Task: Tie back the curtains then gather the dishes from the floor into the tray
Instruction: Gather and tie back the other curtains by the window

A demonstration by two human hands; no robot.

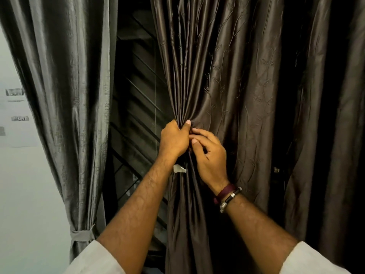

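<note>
A dark brown embroidered curtain [227, 80] hangs in front of me, its left edge bunched into tight pleats. My left hand [173, 139] grips that bunch of folds in a fist. Right beside it, my right hand [209, 155] has its fingers curled against the gathered fabric, pinching at it; what lies under the fingertips is hidden. A small white tag [179, 168] pokes out below my left wrist. On the left hangs a grey curtain [65, 86], bound low down by a grey tie-back [82, 235]. No dishes or tray are in view.
Between the two curtains a dark window with a metal grille [136, 107] shows. A pale wall [21, 184] with small printed papers lies at the far left. More dark curtain folds [324, 115] fill the right side.
</note>
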